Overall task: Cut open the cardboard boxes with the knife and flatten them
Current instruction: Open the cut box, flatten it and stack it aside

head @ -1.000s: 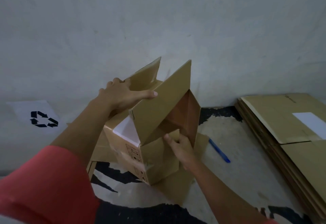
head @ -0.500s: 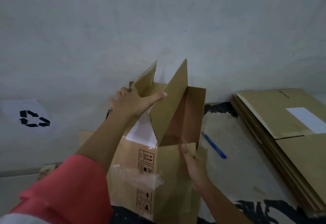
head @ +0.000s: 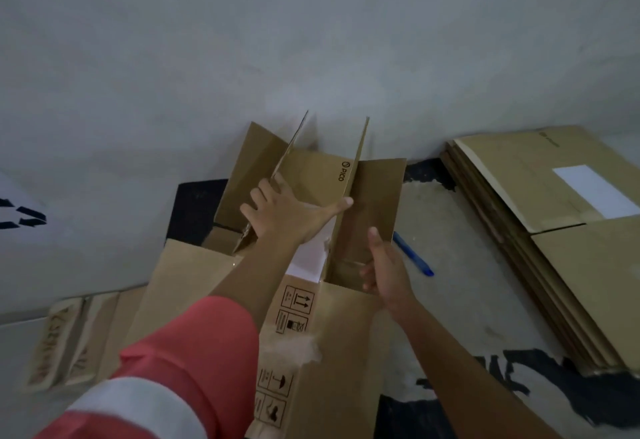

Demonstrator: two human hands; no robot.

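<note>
Grey plaster wall (head: pixel 311 40) is noted across the upper field, with a patchy floor (head: pixel 467 286) below it. A stack of flattened cardboard (head: pixel 571 265) is seen at the right, against the wall and well apart from the work. The cardboard box (head: pixel 332 362) is laid lengthwise on the floor at centre, its open end pointed at the wall, its flaps splayed. A second ago it was propped on a corner as a hollow shell; since then it has been tipped over and pressed lower, so the body is judged to be part collapsed, though two flaps are seen to stand on edge. The left hand (head: pixel 287 217) is laid on the panel between those flaps, fingers spread and straight, thumb set against the right-hand one. The right hand (head: pixel 388 272) is closed on the near edge of the side flap (head: pixel 374 203), thumb raised along its inner face. The blue knife (head: pixel 412 255), so taken from its shape, is left lying on the floor just right of the box, held by neither hand; cutting of this box is therefore judged done and flattening is the step in hand.
</note>
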